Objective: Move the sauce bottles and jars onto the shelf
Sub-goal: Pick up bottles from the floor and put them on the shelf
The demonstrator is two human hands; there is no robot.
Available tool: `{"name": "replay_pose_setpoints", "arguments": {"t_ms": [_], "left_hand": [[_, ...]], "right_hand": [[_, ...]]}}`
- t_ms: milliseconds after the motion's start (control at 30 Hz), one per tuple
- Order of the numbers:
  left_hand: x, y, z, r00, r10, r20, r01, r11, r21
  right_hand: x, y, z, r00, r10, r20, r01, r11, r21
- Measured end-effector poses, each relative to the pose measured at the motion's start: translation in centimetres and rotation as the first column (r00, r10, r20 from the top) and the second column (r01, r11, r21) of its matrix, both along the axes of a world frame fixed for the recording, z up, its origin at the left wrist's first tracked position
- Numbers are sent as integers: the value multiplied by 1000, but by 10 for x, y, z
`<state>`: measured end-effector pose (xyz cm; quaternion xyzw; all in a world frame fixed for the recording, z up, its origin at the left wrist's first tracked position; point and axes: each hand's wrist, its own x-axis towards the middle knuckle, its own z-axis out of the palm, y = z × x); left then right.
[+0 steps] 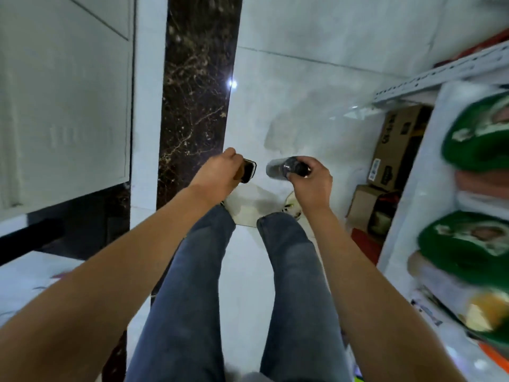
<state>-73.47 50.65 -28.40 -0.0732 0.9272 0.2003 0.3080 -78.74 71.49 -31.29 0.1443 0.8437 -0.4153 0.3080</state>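
**Shelf off to the right**

At frame centre, my right hand (311,180) grips a dark bottle (289,169), its long axis pointing left; my left hand (220,172) holds a small jar (248,171). The shelf (440,70) lies right, nearer my right grip.

1. This looks like a small shop or its store room.
2. A white metal shelf (440,70) with many little holes stands on the right.
3. Big bags with green labels (479,133) are stacked on it.
4. Brown cardboard boxes (396,144) sit on the floor below.
5. The floor (289,106) has shiny white tiles.
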Motion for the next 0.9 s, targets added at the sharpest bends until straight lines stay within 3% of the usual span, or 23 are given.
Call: {"name": "replay_pose_setpoints", "arguments": {"t_ms": [133,300,567,700,900], "left_hand": [[-8,27,122,956,222,-195,-195,970,145],[-43,35,266,855,323,-406,-221,935,279],[-84,56,467,690,389,-611,-49,867,497],[-97,71,552,635,441,-634,126,751,649],[-105,116,646,608,451,-654,413,523,745]], "right_hand": [[-20,12,121,990,-77,-120,62,990,-126],[-55,25,265,938,-131,-319,32,954,-298],[-69,51,485,727,-230,-647,-104,895,-435],[-60,63,571,639,-338,-691,-150,826,-543],[-20,95,669,490,-593,-639,-81,699,-711]]}}
